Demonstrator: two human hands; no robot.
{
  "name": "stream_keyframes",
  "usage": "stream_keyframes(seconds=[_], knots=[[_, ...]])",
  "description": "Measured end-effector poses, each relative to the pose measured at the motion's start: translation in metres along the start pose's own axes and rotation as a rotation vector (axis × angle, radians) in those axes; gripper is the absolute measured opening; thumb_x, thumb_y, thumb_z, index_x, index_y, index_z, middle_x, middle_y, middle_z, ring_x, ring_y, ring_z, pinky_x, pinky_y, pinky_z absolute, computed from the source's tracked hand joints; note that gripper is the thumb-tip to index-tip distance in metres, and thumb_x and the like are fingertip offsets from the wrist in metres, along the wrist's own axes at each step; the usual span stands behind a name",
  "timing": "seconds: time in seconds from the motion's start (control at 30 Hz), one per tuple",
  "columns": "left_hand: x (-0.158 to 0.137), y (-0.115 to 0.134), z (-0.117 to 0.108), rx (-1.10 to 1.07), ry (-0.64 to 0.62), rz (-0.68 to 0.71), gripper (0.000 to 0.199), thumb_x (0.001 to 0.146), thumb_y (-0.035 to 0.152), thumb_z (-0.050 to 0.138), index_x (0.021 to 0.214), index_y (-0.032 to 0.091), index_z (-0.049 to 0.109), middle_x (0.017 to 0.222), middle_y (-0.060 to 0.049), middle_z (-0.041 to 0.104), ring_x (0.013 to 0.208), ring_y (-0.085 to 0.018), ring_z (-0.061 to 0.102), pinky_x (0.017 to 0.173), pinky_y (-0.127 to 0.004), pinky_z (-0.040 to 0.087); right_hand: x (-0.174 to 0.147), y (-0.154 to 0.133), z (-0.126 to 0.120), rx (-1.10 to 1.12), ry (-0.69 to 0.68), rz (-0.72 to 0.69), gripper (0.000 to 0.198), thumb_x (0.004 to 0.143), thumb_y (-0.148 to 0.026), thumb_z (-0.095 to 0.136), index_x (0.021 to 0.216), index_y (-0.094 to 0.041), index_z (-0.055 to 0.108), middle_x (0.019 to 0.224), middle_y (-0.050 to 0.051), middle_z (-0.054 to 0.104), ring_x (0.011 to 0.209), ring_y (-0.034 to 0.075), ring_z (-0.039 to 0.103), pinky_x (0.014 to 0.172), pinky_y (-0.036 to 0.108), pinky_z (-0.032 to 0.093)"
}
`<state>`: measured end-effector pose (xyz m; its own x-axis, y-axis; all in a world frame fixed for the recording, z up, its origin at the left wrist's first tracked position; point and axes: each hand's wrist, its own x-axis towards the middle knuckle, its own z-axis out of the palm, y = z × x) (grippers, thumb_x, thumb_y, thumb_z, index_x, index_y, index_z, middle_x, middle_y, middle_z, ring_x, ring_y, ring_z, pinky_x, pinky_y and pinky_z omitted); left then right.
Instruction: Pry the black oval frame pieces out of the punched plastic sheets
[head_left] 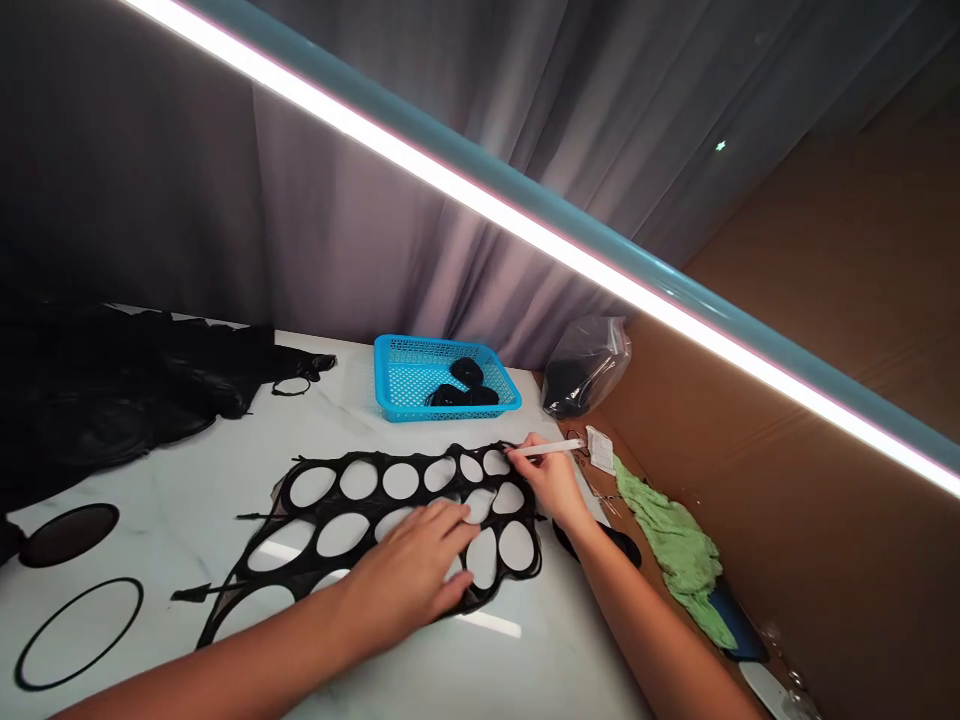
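A black sheet (379, 515) with rows of large round and oval holes lies on the white table. My left hand (418, 565) rests palm down on its middle, fingers spread, and covers some of the holes. At the sheet's far right corner, my right hand (546, 470) is closed around a slim white pen-shaped tool (551, 448). The tool's working tip is too small to make out against the black material. Narrow black strips (196, 593) stick out from the sheet's left edge.
Behind the sheet stands a blue basket (381, 390) with black coiled bundles (466, 373). A clear bag (589, 365), a green cloth (671, 530) and cardboard border the right side. Black material (127, 400), a dark oval (69, 535) and a black ring (139, 600) lie left. A lit tube (420, 170) crosses overhead.
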<state>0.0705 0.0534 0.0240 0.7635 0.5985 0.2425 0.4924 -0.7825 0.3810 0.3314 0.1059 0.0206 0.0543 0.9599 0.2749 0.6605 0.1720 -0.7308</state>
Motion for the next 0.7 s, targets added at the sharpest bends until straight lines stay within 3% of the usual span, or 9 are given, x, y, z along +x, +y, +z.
stream_keyframes(seconds=[0.1, 0.23, 0.37, 0.47, 0.7], knots=[[0.017, -0.023, 0.01, 0.108, 0.079, -0.047, 0.047, 0.089, 0.026, 0.061, 0.134, 0.019, 0.052, 0.141, -0.012, 0.052, 0.133, -0.029, 0.045, 0.108, -0.045, 0.04, -0.011, -0.019, 0.024, 0.175, -0.17, 0.024, 0.025, 0.085, -0.039, 0.058, 0.07, -0.021, 0.048, 0.064, -0.003, 0.05, 0.059, 0.013, 0.045, 0.055, 0.024, 0.034], [0.02, -0.042, 0.029, 0.143, 0.058, -0.046, 0.044, 0.09, 0.033, 0.06, 0.132, 0.021, 0.054, 0.143, -0.012, 0.052, 0.137, -0.036, 0.04, 0.109, -0.056, 0.033, -0.015, -0.024, 0.038, 0.182, -0.264, 0.04, 0.022, 0.085, -0.035, 0.059, 0.071, -0.021, 0.048, 0.062, -0.004, 0.048, 0.057, 0.012, 0.041, 0.052, 0.023, 0.03], [0.015, -0.039, 0.031, 0.206, 0.036, -0.059, 0.045, 0.094, 0.036, 0.055, 0.137, 0.022, 0.052, 0.146, -0.011, 0.048, 0.139, -0.041, 0.034, 0.106, -0.068, 0.028, -0.014, -0.017, 0.038, 0.225, -0.298, 0.051, 0.022, 0.086, -0.033, 0.059, 0.072, -0.021, 0.048, 0.068, -0.003, 0.056, 0.057, 0.012, 0.041, 0.052, 0.024, 0.03], [0.015, -0.035, 0.027, 0.219, 0.015, -0.06, 0.046, 0.093, 0.035, 0.056, 0.137, 0.022, 0.051, 0.146, -0.011, 0.049, 0.139, -0.041, 0.034, 0.106, -0.069, 0.028, -0.014, -0.016, 0.037, 0.225, -0.307, 0.016, 0.02, 0.087, -0.031, 0.059, 0.072, -0.021, 0.05, 0.076, 0.0, 0.061, 0.064, 0.013, 0.045, 0.056, 0.025, 0.033], [0.016, -0.035, 0.025, 0.231, -0.002, -0.061, 0.049, 0.092, 0.033, 0.058, 0.139, 0.022, 0.05, 0.147, -0.011, 0.047, 0.14, -0.041, 0.033, 0.106, -0.069, 0.028, -0.015, -0.019, 0.036, 0.125, -0.303, -0.062, 0.02, 0.089, -0.025, 0.057, 0.071, -0.021, 0.049, 0.073, -0.001, 0.058, 0.068, 0.015, 0.05, 0.062, 0.025, 0.037]])
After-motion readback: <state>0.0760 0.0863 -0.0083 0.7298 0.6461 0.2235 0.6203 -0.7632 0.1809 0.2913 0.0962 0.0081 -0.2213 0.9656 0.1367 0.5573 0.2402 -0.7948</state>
